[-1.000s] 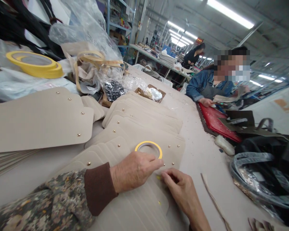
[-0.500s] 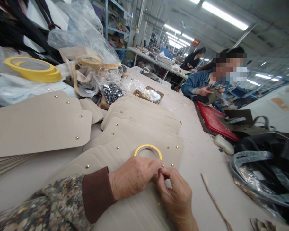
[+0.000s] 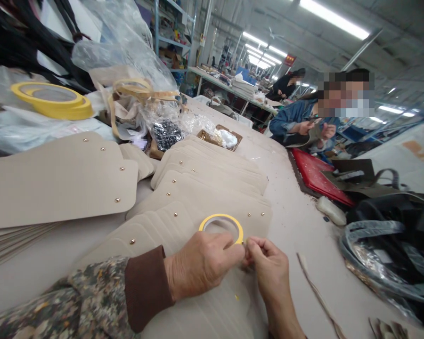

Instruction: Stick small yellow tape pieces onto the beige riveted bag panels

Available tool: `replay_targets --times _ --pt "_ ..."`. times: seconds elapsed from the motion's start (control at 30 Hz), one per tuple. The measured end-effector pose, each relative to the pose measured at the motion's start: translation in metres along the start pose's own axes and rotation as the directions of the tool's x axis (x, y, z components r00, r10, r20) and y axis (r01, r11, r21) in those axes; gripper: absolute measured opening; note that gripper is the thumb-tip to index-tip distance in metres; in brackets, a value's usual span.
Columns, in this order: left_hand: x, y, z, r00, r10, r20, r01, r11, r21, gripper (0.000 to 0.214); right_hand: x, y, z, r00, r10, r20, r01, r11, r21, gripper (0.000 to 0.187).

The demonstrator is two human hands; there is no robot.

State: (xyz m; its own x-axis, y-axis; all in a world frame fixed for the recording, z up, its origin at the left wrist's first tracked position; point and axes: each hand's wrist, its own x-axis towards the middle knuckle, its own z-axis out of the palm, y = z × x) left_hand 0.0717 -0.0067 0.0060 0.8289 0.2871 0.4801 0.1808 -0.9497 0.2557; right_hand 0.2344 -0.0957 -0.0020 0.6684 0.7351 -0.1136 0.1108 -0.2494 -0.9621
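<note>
A roll of yellow tape (image 3: 222, 219) stands tilted above the beige panels, partly covered by my left hand (image 3: 203, 263), whose fingers are closed on it. My right hand (image 3: 270, 266) pinches with thumb and forefinger close beside the roll's right edge. What lies between those fingertips is too small and hidden to make out. Beneath both hands spreads a fanned row of beige panels (image 3: 212, 193) with small gold studs. A tiny yellow scrap (image 3: 236, 297) lies on the panels below my hands.
More beige panels (image 3: 60, 183) are stacked at left, below yellow tape rolls (image 3: 49, 101) on plastic wrapping. A small box of gold fittings (image 3: 221, 137) stands behind. At right lie a twisted beige strip (image 3: 318, 294), a black bundle (image 3: 392, 254) and a red pad (image 3: 316, 174). A co-worker (image 3: 304, 117) sits beyond.
My right hand has moved slightly right, and its fingertips are now beside the roll's edge. The tape roll has tilted a little with my left hand. The co-worker's hands have shifted.
</note>
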Motion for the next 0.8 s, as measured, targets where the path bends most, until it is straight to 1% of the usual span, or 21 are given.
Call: replay_targets --times 0.07,0.1,0.17,0.23,0.3,0.43,0.53,0.63,0.7,0.77,0.8 --pt "0.001 0.0 0.002 0.999 -0.021 0.047 0.019 0.999 0.046 0.018 0.009 0.004 -0.009 0.997 0.08 0.018 -0.081 0.996 0.033 0.038" --pt "0.001 -0.002 0.003 0.996 -0.044 0.08 0.038 0.996 0.075 0.017 0.013 0.006 -0.013 0.995 0.098 0.034 -0.099 0.995 0.026 0.04" --pt "0.003 -0.005 0.005 0.982 -0.095 0.162 0.076 0.99 0.116 0.013 0.016 0.01 -0.017 0.993 0.103 0.058 -0.102 0.995 -0.01 0.043" --pt "0.005 -0.009 0.006 0.962 -0.127 0.242 0.1 0.988 0.119 0.009 0.017 0.013 -0.016 0.993 0.09 0.075 -0.086 0.995 -0.053 0.043" --pt "0.007 -0.011 0.007 0.949 -0.142 0.281 0.116 0.987 0.108 0.007 0.016 0.015 -0.013 0.994 0.071 0.086 -0.061 0.993 -0.105 0.041" --pt "0.008 -0.009 0.008 0.946 -0.153 0.285 0.129 0.986 0.104 0.007 0.016 0.017 -0.008 0.996 -0.011 0.087 0.036 0.956 -0.291 0.037" --pt "0.008 -0.009 0.008 0.944 -0.154 0.292 0.131 0.987 0.098 0.008 0.017 0.014 -0.005 0.99 -0.118 0.081 0.142 0.878 -0.457 0.034" --pt "0.008 -0.009 0.008 0.942 -0.149 0.301 0.125 0.987 0.097 0.009 0.017 0.011 -0.003 0.973 -0.202 0.108 0.227 0.795 -0.563 0.031" --pt "0.008 -0.01 0.007 0.941 -0.147 0.306 0.123 0.988 0.097 0.009 0.018 0.011 -0.003 0.969 -0.215 0.118 0.243 0.767 -0.594 0.03" --pt "0.008 -0.011 0.007 0.94 -0.149 0.308 0.126 0.988 0.092 0.009 0.018 0.013 -0.005 0.975 -0.207 0.078 0.211 0.764 -0.61 0.031" --pt "0.008 -0.012 0.007 0.941 -0.148 0.305 0.126 0.988 0.088 0.008 0.018 0.015 -0.008 0.981 -0.191 0.045 0.179 0.778 -0.602 0.035"
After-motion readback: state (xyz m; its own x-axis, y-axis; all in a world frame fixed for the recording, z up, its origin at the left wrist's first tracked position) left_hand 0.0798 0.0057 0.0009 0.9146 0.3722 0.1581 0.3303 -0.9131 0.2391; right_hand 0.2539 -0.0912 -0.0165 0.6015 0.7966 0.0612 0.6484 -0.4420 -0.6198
